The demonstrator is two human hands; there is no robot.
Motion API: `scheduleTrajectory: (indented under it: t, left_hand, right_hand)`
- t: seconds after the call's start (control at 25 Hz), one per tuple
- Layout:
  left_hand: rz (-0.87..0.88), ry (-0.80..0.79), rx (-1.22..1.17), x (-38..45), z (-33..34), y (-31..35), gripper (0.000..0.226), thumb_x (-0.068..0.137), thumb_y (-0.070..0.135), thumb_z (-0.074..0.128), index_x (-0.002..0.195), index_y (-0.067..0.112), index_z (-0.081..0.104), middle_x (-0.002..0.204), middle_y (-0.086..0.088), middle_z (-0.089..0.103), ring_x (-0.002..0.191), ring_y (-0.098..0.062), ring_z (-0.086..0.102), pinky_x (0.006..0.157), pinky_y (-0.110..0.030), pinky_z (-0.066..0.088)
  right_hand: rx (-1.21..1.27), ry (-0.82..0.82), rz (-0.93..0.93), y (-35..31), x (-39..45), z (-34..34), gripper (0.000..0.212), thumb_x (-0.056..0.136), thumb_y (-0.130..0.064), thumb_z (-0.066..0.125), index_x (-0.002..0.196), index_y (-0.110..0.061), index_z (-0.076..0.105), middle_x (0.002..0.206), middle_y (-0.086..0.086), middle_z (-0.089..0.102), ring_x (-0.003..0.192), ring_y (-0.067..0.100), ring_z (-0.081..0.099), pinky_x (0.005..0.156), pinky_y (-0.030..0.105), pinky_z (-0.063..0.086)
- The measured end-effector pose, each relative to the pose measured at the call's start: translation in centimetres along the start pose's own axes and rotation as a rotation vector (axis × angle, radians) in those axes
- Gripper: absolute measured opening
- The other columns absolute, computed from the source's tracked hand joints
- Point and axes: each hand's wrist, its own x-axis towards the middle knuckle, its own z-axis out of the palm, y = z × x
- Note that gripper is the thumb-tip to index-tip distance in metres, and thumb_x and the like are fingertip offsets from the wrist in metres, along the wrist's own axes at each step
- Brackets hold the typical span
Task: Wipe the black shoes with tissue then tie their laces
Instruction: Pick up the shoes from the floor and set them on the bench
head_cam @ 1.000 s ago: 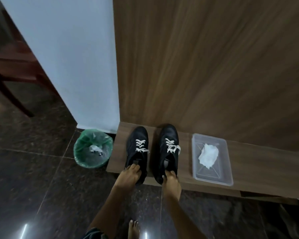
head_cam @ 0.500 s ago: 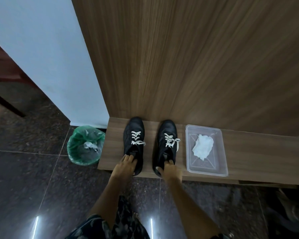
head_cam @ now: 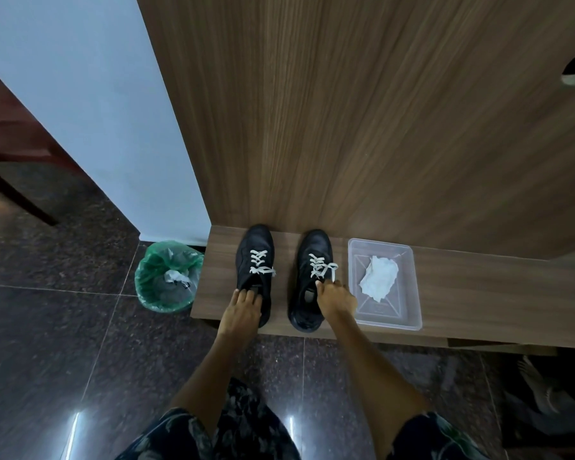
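Two black shoes with white laces stand side by side on a low wooden ledge [head_cam: 478,293], toes toward the panel wall. My left hand [head_cam: 243,308] rests on the heel opening of the left shoe [head_cam: 255,247], fingers spread over its collar. My right hand [head_cam: 334,298] lies over the right shoe [head_cam: 314,247], fingertips pinching a loose lace end [head_cam: 331,272]. A crumpled white tissue [head_cam: 379,277] lies in a clear plastic tray [head_cam: 409,313] just right of the shoes.
A small bin with a green liner [head_cam: 153,280] stands on the dark tiled floor left of the ledge, crumpled paper inside. A wood panel wall [head_cam: 379,127] rises behind the shoes. Dark wooden furniture [head_cam: 17,137] is at far left.
My right hand moved from the right shoe's heel forward to its laces and took hold of a lace end. The left hand stays on the left shoe's heel. The camera has shifted slightly.
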Motion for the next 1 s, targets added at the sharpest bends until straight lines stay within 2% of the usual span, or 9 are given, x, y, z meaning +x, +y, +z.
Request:
scheduleTrajectory:
  t: [0.08, 0.16, 0.32, 0.48, 0.56, 0.64, 0.72, 0.88, 1.0]
  left_hand:
    - [-0.031, -0.014, -0.062, 0.1, 0.3, -0.2, 0.042, 0.083, 0.021, 0.058, 0.122, 0.005, 0.054, 0.111, -0.014, 0.062, 0.109, -0.032, 0.057, 0.106, -0.044, 0.039]
    - [-0.053, 0.031, -0.086, 0.1, 0.8, -0.7, 0.042, 0.083, 0.020, 0.060, 0.121, 0.003, 0.054, 0.112, -0.016, 0.062, 0.111, -0.034, 0.057, 0.106, -0.046, 0.039]
    - [-0.017, 0.040, -0.060, -0.5, 1.7, -0.9, 0.064, 0.059, 0.034, 0.083, 0.111, 0.002, 0.065, 0.107, -0.017, 0.070, 0.103, -0.034, 0.065, 0.086, -0.047, 0.053]
    - [-0.022, 0.143, -0.080, 0.8, 1.7, -0.5, 0.060, 0.075, 0.041, 0.067, 0.121, 0.003, 0.059, 0.123, -0.016, 0.063, 0.115, -0.032, 0.060, 0.092, -0.048, 0.049]
    - [-0.045, 0.140, -0.124, 1.7, 1.0, -0.3, 0.064, 0.072, 0.040, 0.072, 0.122, 0.002, 0.058, 0.124, -0.017, 0.062, 0.116, -0.033, 0.058, 0.093, -0.049, 0.048]
    - [-0.070, 0.109, -0.144, 2.2, 0.5, -0.5, 0.068, 0.068, 0.040, 0.075, 0.123, 0.002, 0.057, 0.125, -0.017, 0.061, 0.117, -0.033, 0.057, 0.094, -0.050, 0.047]
    - [-0.107, 0.120, -0.158, 2.9, 0.3, -0.8, 0.067, 0.078, 0.039, 0.067, 0.131, 0.003, 0.048, 0.135, -0.018, 0.053, 0.127, -0.034, 0.048, 0.103, -0.050, 0.039]
    - [-0.136, 0.146, -0.185, 3.4, -0.1, -1.2, 0.062, 0.097, 0.036, 0.034, 0.146, 0.006, 0.012, 0.155, -0.016, 0.016, 0.144, -0.034, 0.011, 0.118, -0.048, 0.007]
    - [-0.158, 0.174, -0.224, 2.9, -0.6, -1.7, 0.060, 0.099, 0.034, 0.029, 0.147, 0.006, 0.008, 0.156, -0.016, 0.010, 0.145, -0.033, 0.006, 0.118, -0.047, 0.003]
  right_hand:
    - [-0.002, 0.006, -0.008, -0.1, -0.1, -0.2, 0.045, 0.099, -0.036, 0.026, 0.118, -0.005, 0.053, 0.121, 0.017, 0.058, 0.113, 0.033, 0.053, 0.088, 0.040, 0.047]
    - [0.002, 0.001, -0.007, -0.2, -0.3, -0.1, 0.044, 0.099, -0.036, 0.027, 0.118, -0.006, 0.052, 0.120, 0.017, 0.059, 0.112, 0.033, 0.053, 0.087, 0.040, 0.047]
    - [-0.013, 0.039, -0.083, -0.1, -1.1, 1.0, 0.043, 0.098, -0.034, 0.030, 0.131, -0.009, 0.042, 0.134, 0.014, 0.047, 0.125, 0.030, 0.041, 0.097, 0.042, 0.040]
    - [-0.020, 0.112, -0.133, -0.7, -0.2, 1.8, 0.052, 0.097, -0.035, 0.032, 0.143, -0.011, 0.026, 0.149, 0.013, 0.031, 0.139, 0.029, 0.023, 0.112, 0.045, 0.024]
    - [-0.009, 0.099, -0.123, -1.0, 0.1, 2.0, 0.055, 0.098, -0.038, 0.029, 0.145, -0.012, 0.020, 0.153, 0.012, 0.024, 0.143, 0.028, 0.014, 0.116, 0.046, 0.016]
    - [-0.020, 0.096, -0.134, -1.3, 0.4, 2.2, 0.056, 0.098, -0.040, 0.028, 0.146, -0.012, 0.018, 0.154, 0.011, 0.022, 0.143, 0.028, 0.013, 0.117, 0.045, 0.013]
    - [-0.002, 0.118, -0.151, -1.8, 0.6, 1.8, 0.056, 0.098, -0.041, 0.027, 0.145, -0.012, 0.019, 0.153, 0.010, 0.023, 0.143, 0.027, 0.015, 0.117, 0.043, 0.012]
    - [0.054, 0.170, -0.180, -2.5, 1.0, 1.1, 0.053, 0.098, -0.040, 0.029, 0.144, -0.013, 0.025, 0.150, 0.010, 0.030, 0.141, 0.025, 0.021, 0.116, 0.042, 0.015]
    - [0.106, 0.224, -0.199, -2.4, 0.8, 1.1, 0.051, 0.097, -0.038, 0.031, 0.141, -0.013, 0.032, 0.146, 0.010, 0.038, 0.138, 0.025, 0.029, 0.115, 0.042, 0.020]
